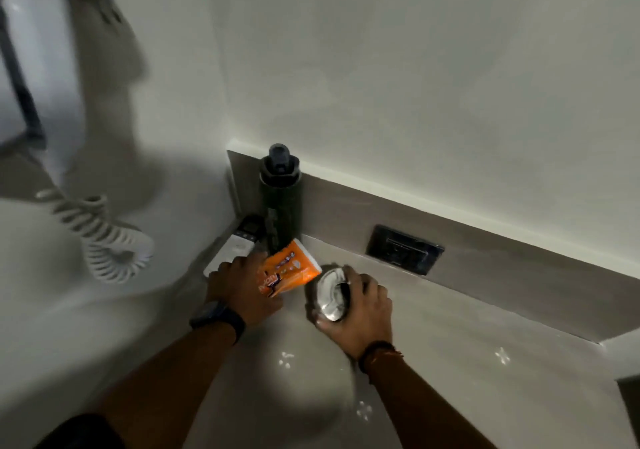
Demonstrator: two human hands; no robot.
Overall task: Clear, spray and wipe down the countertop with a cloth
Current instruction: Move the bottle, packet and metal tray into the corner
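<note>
Clearing stage, by the look of it, and both hands are busy just in front of the dark bottle (pixel 281 203) standing in the corner of the countertop (pixel 467 327). The left hand (pixel 242 289) has its fingers round the near end of an orange packet (pixel 291 272) that leans against the bottle's foot. It looks light and floppy, so a pinch at the edge should do. Right of the bottle, the right hand (pixel 360 310) is wrapped round a shiny metal cup (pixel 332 296) with something white in it, cloth or paper, hard to say. It is probably stiff and slick, best gripped round the body. Left of the bottle lies a white remote-like gadget (pixel 235 248), with a coiled cord (pixel 104 241) further left. A wall socket (pixel 405 249) sits to the bottle's right. The bottle is tall and narrow, so take it low or it may tip.
</note>
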